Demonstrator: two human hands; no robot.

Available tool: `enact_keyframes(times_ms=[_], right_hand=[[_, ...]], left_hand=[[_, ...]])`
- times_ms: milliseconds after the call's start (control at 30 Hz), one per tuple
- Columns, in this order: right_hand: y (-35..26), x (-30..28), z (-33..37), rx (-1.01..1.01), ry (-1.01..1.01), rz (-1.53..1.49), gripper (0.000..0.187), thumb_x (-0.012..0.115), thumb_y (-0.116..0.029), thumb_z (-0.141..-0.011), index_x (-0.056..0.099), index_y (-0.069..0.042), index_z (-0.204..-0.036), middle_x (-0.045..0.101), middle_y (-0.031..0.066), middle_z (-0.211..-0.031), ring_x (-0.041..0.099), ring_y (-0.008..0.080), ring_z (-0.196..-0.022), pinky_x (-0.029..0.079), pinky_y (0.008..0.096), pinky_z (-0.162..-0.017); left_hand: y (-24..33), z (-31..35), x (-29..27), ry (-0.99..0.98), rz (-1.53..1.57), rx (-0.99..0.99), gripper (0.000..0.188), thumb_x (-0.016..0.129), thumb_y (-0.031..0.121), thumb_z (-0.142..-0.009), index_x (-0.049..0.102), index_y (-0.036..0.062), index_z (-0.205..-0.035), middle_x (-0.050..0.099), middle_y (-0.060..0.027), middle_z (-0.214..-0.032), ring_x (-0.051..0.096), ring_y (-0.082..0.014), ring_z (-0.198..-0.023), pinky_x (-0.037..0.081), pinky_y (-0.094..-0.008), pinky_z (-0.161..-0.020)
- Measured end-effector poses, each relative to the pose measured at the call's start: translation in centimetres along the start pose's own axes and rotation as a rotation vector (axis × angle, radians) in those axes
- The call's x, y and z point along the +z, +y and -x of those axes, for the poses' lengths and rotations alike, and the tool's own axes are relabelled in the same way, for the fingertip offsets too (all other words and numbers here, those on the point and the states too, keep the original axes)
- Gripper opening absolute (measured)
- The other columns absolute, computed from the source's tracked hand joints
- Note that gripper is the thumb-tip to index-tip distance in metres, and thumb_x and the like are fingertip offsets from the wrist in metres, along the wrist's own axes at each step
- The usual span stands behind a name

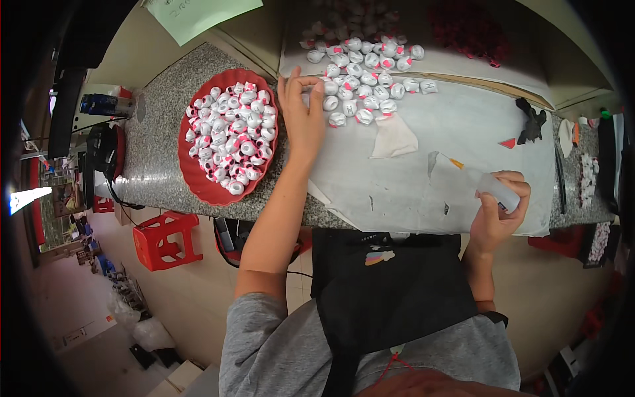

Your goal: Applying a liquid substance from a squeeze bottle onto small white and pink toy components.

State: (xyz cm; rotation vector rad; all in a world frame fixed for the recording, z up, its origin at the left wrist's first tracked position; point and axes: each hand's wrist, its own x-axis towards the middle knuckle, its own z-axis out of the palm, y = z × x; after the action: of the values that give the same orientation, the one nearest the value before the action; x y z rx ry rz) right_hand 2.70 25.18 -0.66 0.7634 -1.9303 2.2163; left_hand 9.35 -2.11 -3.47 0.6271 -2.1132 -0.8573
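My left hand (305,122) is at the near left of a spread of small white rounded pieces (364,116) with pink patches. Its thumb and index fingertip come together beside the outermost pieces, and whatever is between them is too small to make out. The other fingers stick up, apart. In my right hand (497,221) is a translucent squeeze bottle (503,193), tilted, its thin nozzle with an orange tip (456,163) pointing left over the white sheet (410,192). A folded white cloth (395,137) lies between the pieces and the bottle.
A red scalloped tray (187,162) heaped with similar white pieces stands left of my forearm on the speckled counter (155,159). Dark red bits (469,30) lie at the back right. A black scrap (530,121) rests at the right. Below the counter is a red stool (165,241).
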Motion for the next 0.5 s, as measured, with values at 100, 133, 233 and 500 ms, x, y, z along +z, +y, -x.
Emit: enact_keyframes(times_ms=[100, 133, 233, 500], right_hand=[[-0.2, -0.5, 0.5, 0.083, -0.008, -0.105, 0.029, 0.059, 0.002, -0.059, 0.041, -0.004, -0.081, 0.045, 0.0103, -0.084, 0.044, 0.0137, -0.074, 0.036, 0.0222, -0.066], [-0.2, -0.7, 0.5, 0.077, 0.0, -0.103, 0.029, 0.059, 0.002, -0.059, 0.041, -0.004, -0.081, 0.045, 0.0103, -0.084, 0.044, 0.0137, -0.074, 0.036, 0.0222, -0.066], [-0.1, -1.1, 0.5, 0.075, -0.007, -0.084, 0.029, 0.059, 0.004, -0.059, 0.041, -0.003, -0.081, 0.045, 0.0101, -0.084, 0.044, 0.0136, -0.075, 0.037, 0.0226, -0.065], [-0.2, -2.8, 0.1, 0.149, 0.198, -0.254, 0.023, 0.05, 0.001, -0.066, 0.041, -0.001, -0.087, 0.043, 0.0106, -0.087, 0.046, 0.0158, -0.067, 0.04, 0.0249, -0.054]], left_hand=[[-0.2, 0.3, 0.9, -0.055, -0.024, -0.03, 0.017, 0.044, 0.017, -0.079, 0.046, 0.0052, -0.09, 0.041, -0.0158, -0.11, 0.024, -0.0329, -0.112, 0.013, -0.0427, -0.093], [0.6, 0.7, 1.4, -0.058, -0.019, -0.02, 0.017, 0.044, 0.017, -0.079, 0.046, 0.0052, -0.09, 0.041, -0.0158, -0.11, 0.024, -0.0329, -0.112, 0.013, -0.0427, -0.093], [2.2, 1.4, 2.4, -0.15, -0.117, 0.04, 0.032, 0.046, 0.021, -0.078, 0.041, 0.0067, -0.106, 0.034, -0.018, -0.115, 0.024, -0.0336, -0.112, 0.011, -0.0441, -0.093], [4.7, 1.7, 4.3, -0.271, -0.42, 0.339, 0.047, 0.054, 0.024, -0.072, 0.038, 0.0107, -0.114, 0.021, -0.0205, -0.123, 0.017, -0.0366, -0.114, 0.007, -0.0538, -0.09]])
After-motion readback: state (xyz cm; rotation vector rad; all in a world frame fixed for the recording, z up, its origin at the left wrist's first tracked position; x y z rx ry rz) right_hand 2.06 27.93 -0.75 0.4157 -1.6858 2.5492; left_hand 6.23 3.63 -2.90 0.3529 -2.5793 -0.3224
